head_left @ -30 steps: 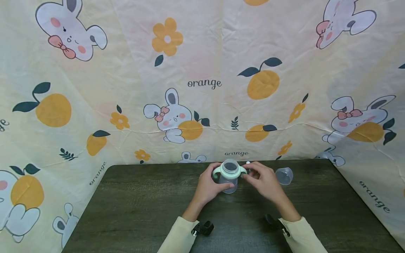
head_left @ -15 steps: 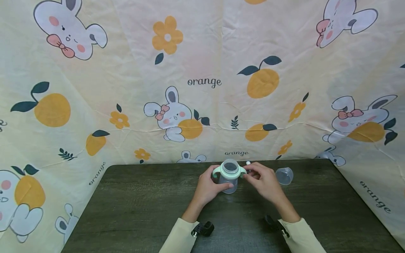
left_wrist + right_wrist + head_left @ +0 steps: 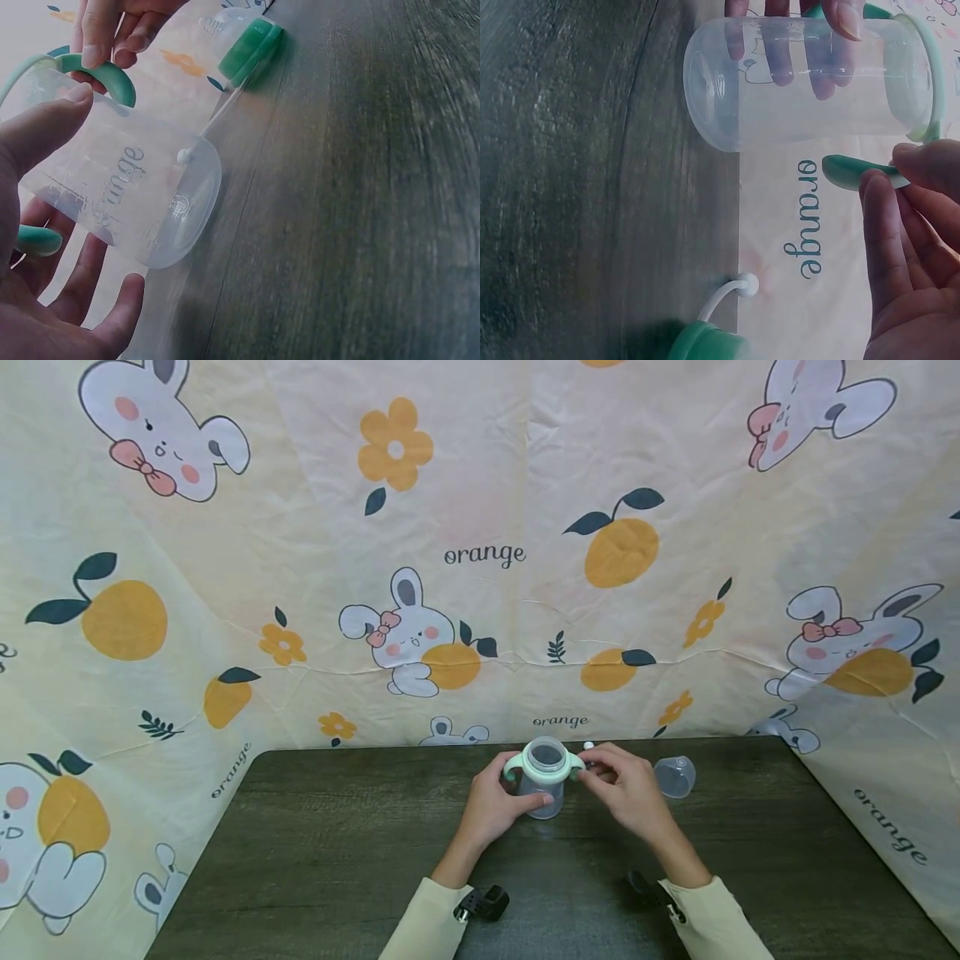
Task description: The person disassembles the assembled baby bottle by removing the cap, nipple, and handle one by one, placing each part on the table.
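Observation:
A clear baby bottle (image 3: 546, 802) stands open-topped and upright on the dark table, a mint-green two-handled ring (image 3: 546, 770) around its neck. My left hand (image 3: 497, 797) grips the bottle from the left; its thumb (image 3: 56, 116) lies along the near side and the other fingers lie behind. My right hand (image 3: 628, 787) pinches the right handle (image 3: 847, 171) between thumb and fingertips. Behind the right hand is a green cap (image 3: 705, 343) with a thin straw ending in a white ball (image 3: 748, 284); in the head view the hand mostly hides it.
A clear cup-like cover (image 3: 675, 777) lies on the table to the right of my right hand. The table's far edge (image 3: 375, 749) runs close behind the bottle, against a hanging printed cloth (image 3: 480, 610). Black wrist cameras (image 3: 483, 902) are strapped at both sleeves.
Both hands and the bottle stay practically in place, with the same hold. The head view has shifted only slightly.

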`<state>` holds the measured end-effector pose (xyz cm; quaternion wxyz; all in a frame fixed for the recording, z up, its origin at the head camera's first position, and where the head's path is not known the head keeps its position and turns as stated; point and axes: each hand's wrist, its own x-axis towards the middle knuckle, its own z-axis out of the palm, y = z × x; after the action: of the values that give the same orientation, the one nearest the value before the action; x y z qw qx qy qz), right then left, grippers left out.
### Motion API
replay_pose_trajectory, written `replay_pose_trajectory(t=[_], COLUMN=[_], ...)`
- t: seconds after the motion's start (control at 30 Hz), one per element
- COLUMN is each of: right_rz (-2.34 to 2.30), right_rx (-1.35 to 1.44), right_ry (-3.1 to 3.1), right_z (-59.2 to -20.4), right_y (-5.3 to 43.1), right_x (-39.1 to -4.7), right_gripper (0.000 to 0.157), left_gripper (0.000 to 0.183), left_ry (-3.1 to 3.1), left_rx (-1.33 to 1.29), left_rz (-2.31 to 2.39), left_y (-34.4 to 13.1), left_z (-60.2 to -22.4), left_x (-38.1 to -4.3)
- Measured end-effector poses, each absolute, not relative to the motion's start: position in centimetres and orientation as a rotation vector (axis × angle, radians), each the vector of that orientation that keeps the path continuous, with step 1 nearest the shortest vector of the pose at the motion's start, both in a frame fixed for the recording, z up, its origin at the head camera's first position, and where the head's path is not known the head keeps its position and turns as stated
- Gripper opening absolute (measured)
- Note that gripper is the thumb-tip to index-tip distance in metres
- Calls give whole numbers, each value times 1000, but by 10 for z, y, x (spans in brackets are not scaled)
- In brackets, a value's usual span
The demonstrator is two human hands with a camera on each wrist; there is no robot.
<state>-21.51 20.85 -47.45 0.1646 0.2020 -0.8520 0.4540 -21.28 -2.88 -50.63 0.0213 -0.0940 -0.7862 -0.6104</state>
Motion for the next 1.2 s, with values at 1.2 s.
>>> replay_pose_trajectory(t=[1.2], right_rz=[1319], right_rx=[593], right_ry=[-2369], right_z=[-460], right_y=[209], right_x=[-212], right_gripper=[16], left_gripper=[64], left_ry=[-2381], left_rx=[-285], left_rz=[-1973], left_y=[-28], left_z=[-509], left_x=[-213])
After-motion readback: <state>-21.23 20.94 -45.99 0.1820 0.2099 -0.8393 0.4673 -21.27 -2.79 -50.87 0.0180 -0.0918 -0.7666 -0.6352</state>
